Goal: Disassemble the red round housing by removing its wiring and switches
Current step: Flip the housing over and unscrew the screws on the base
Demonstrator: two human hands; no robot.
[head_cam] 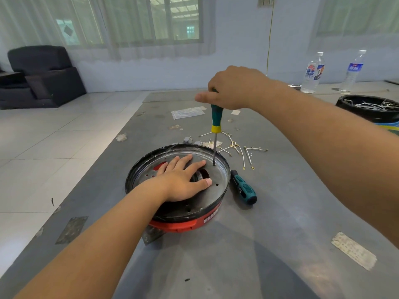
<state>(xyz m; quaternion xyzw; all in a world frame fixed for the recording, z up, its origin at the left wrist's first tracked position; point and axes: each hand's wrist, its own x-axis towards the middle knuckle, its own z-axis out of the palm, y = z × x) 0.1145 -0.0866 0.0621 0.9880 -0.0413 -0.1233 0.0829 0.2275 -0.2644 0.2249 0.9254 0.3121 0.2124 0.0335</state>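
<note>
L hand (pixel 182 180) flat, fingers straight on round metal plate (pixel 218 180); R hand (pixel 233 89) fingers gripping upright screwdriver (pixel 216 119).

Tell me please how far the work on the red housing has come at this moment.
Done: several loose wires already lie on the table behind the red housing. In hand: the right hand holds a screwdriver upright, its tip on the metal plate, while the left hand presses the plate flat. Left: the plate is still on; what lies under it is hidden.

Windows: we see curtained panes (pixel 151 20) letting in daylight.
Floor: pale tiles (pixel 54 130).
Furniture: dark armchair (pixel 41 76).
</note>
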